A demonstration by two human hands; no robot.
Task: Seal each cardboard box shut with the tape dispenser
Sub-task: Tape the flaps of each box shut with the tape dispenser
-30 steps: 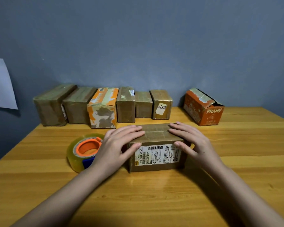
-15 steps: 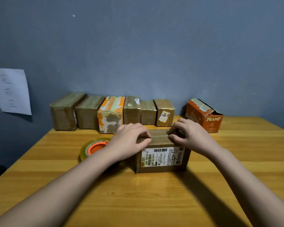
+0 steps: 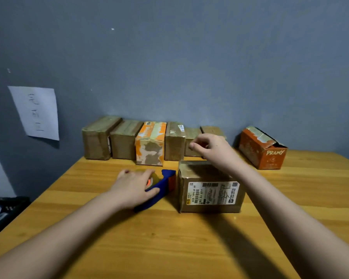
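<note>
Head view looks forward and down over the table (image 3: 189, 248).

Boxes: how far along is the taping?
Done, apparently: six boxes in the back row look taped. In hand: left hand grips the tape dispenser beside the labelled box; right hand hovers above it, fingers curled. Left: that box, plus the orange PRAMY box, flap open.

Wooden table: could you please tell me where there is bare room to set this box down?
Free: the wooden table in front of the labelled brown cardboard box, and the stretch between it and the orange PRAMY box. Crowded: the row of taped boxes along the wall, and the blue tape dispenser under the left hand.
</note>
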